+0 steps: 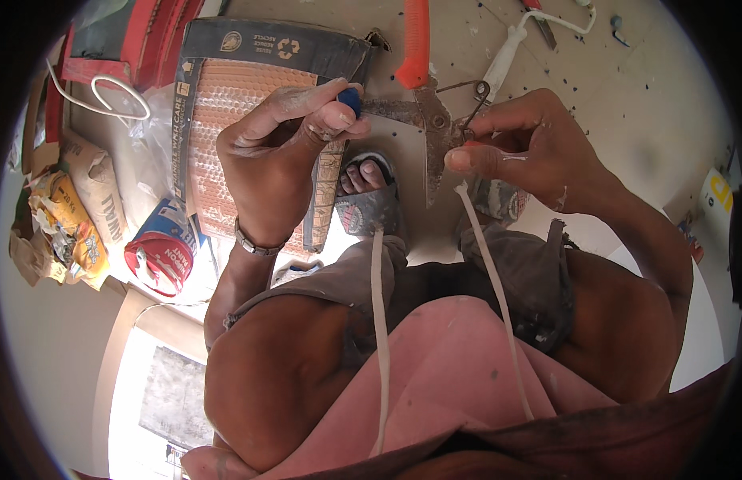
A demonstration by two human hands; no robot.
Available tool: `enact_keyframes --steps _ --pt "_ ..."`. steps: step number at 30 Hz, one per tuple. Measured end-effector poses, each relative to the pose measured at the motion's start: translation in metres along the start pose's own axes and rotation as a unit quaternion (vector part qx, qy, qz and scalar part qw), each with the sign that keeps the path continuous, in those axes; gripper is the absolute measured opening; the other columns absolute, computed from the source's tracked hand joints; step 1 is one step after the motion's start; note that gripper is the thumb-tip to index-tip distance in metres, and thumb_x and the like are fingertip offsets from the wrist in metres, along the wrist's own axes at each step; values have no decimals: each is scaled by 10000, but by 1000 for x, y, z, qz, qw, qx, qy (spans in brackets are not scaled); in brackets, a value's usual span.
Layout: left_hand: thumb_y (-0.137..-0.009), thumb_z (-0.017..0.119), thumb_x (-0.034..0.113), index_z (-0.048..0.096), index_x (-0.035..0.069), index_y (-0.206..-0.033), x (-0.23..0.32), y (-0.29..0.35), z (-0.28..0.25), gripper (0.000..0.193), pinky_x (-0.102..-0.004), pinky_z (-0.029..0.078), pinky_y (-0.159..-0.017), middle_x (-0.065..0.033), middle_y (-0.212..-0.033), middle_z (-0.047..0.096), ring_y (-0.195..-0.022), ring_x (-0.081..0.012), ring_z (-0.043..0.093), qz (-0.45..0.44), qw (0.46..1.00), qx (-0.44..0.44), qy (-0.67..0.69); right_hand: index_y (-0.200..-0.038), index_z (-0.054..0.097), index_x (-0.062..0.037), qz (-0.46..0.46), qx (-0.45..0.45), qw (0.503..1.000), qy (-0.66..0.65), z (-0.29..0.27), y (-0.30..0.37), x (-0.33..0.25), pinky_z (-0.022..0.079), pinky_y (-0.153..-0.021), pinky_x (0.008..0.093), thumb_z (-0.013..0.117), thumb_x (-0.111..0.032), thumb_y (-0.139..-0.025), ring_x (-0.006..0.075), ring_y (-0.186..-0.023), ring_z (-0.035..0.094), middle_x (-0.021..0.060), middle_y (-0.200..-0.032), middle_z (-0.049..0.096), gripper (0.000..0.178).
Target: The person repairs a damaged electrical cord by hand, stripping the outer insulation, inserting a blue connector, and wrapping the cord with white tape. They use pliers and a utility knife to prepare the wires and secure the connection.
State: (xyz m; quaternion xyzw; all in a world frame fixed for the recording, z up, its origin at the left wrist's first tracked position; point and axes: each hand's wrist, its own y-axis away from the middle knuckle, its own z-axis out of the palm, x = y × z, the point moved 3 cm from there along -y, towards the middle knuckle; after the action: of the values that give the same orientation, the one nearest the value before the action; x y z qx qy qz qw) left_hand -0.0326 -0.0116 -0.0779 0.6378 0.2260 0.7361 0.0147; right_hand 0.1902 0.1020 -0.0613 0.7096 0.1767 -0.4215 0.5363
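So the left hand (287, 148) fingers are pinched shut on a small blue cap (351, 99), while the right hand (531, 148) fingers are closed around a white cable (487, 256) that runs down over the knees, right by the orange-handled shears (423, 96) on the floor (627, 96). Sandal (369, 204) underneath.
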Motion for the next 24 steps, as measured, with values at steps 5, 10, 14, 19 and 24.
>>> enact_keyframes --steps 5,10,14,19,24 --pt "-850 695 -110 704 -60 -1158 18 -11 0 313 -276 613 -741 -189 -1010 719 -857 -207 731 187 959 -165 -137 -770 675 13 151 -215 912 -315 5 -2 38 275 -438 242 731 -256 -904 52 -446 373 16 -610 564 306" --pt "-765 798 -5 739 -23 -1128 35 -6 11 368 -296 555 -760 -158 -1016 736 -960 -203 673 164 972 -155 -69 -852 702 58 68 -252 891 -371 3 -4 48 269 -426 245 726 -218 -894 62 -452 389 44 -613 563 281" --pt "-710 823 -10 743 -34 -1112 41 -11 14 410 -308 555 -699 -167 -993 731 -872 -226 678 227 953 -195 -40 -958 708 106 60 -294 856 -422 2 1 46 273 -421 253 724 -202 -891 71 -457 405 41 -609 553 315" --pt "-754 790 -58 739 -59 -1095 47 -17 7 345 -287 565 -663 -160 -973 718 -806 -227 696 269 935 -199 -117 -960 708 94 67 -238 881 -404 3 8 38 283 -420 256 729 -221 -901 69 -466 416 33 -605 548 321" --pt "-856 759 16 714 -61 -1146 35 -8 7 304 -291 560 -713 -134 -901 715 -781 -188 688 154 973 -70 -160 -862 715 43 60 -59 956 -283 9 13 17 330 -434 261 766 -240 -906 81 -501 476 15 -623 567 292"
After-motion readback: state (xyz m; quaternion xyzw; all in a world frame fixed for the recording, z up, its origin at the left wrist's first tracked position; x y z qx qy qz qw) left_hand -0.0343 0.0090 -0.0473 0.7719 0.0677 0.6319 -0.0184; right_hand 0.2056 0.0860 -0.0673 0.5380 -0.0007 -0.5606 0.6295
